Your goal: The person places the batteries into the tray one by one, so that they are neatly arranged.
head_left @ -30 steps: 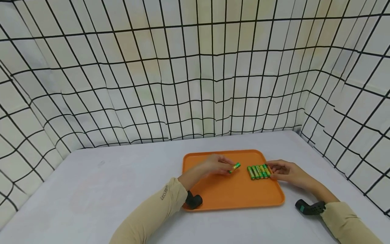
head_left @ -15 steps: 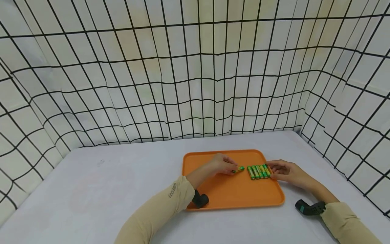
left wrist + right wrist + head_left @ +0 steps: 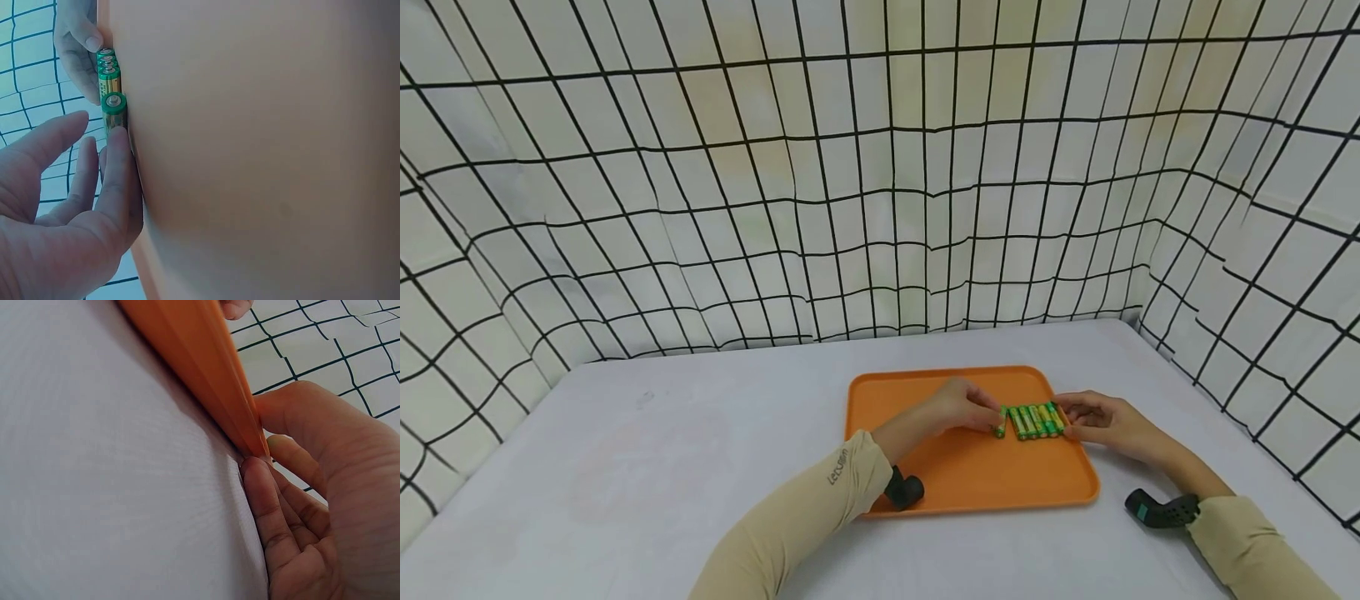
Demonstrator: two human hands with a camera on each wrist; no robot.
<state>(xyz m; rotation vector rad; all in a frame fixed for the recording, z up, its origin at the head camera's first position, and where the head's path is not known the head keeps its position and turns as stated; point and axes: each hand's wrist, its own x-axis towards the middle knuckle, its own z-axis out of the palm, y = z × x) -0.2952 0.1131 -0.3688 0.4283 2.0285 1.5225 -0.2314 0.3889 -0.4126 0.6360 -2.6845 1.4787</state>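
Observation:
Several green-and-gold batteries (image 3: 1032, 421) lie side by side on an orange tray (image 3: 985, 479). One more battery (image 3: 115, 109) lies parallel to the row at its left end, with a narrow gap in the head view. My left hand (image 3: 961, 407) is at this battery. One fingertip touches it, while another digit stays apart from it in the left wrist view. At the row's other end, my right hand (image 3: 1105, 423) rests against the tray's right rim, its fingers loosely bent. Whether it also touches the last battery is hard to tell.
A white cloth covers the table (image 3: 662, 467). Behind it and along both sides rises a white wall (image 3: 842, 217) with a black grid. Both wrists wear a black device (image 3: 1161, 509) at the sleeve's end.
My left hand has moved right with the single battery, which has turned from slanting to parallel with the row and now lies close to it. The right hand has stayed at the rim.

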